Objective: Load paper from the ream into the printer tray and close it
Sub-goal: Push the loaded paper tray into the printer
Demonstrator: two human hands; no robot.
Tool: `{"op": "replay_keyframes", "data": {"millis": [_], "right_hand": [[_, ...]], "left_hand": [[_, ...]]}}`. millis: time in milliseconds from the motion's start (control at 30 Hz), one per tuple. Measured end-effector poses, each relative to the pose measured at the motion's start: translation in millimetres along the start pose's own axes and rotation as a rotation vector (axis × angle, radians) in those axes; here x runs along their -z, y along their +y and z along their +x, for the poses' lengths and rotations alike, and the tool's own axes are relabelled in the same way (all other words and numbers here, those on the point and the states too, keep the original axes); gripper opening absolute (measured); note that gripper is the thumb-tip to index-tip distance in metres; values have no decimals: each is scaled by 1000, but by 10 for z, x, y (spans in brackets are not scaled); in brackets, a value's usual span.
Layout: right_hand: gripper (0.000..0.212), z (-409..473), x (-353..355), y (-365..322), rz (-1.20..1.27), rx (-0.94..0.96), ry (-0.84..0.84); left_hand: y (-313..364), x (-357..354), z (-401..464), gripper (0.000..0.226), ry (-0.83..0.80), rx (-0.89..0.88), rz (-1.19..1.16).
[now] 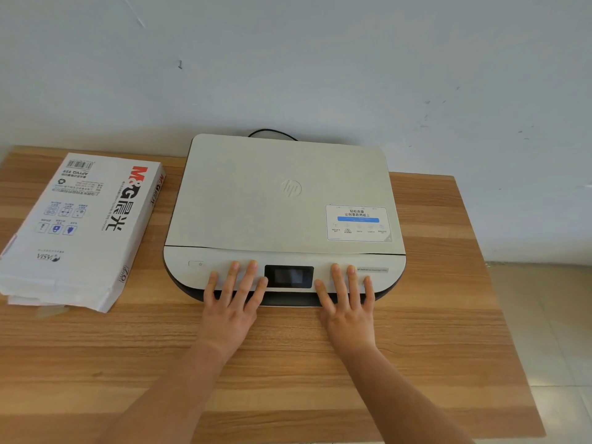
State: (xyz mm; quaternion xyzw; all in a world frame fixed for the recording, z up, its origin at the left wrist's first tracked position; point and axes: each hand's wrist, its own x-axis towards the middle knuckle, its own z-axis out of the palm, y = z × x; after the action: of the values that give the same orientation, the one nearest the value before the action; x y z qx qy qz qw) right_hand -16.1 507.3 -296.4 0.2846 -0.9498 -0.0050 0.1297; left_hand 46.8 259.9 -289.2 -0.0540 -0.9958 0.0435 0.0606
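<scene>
A flat white printer [282, 200] with a closed lid sits at the middle of the wooden table [288, 363]. A small dark screen [289, 276] is on its front panel. My left hand [232, 302] lies with straight, spread fingers on the front panel left of the screen. On the other side of the screen my right hand [347, 302] rests the same way. Both palms cover the printer's dark front edge, where the tray front [288, 299] shows between them. The white paper ream [80, 225] lies on the table to the left, its near end torn open.
A black cable [272, 132] loops behind the printer against the pale wall. The table's right edge drops to a tiled floor [551, 331]. Bare wood lies in front of the printer and to its right.
</scene>
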Motion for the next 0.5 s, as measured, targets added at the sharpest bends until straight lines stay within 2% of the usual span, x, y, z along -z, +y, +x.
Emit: {"op": "replay_keyframes", "data": {"millis": [267, 433, 500], "right_hand": [[84, -9, 72, -6, 24, -15, -85], [80, 6, 258, -83, 57, -65, -206], [80, 11, 345, -102, 57, -78, -255]], "left_hand": [[22, 83, 5, 106, -79, 35, -27], [51, 215, 5, 79, -137, 56, -66], [75, 288, 2, 75, -176, 72, -68]]}}
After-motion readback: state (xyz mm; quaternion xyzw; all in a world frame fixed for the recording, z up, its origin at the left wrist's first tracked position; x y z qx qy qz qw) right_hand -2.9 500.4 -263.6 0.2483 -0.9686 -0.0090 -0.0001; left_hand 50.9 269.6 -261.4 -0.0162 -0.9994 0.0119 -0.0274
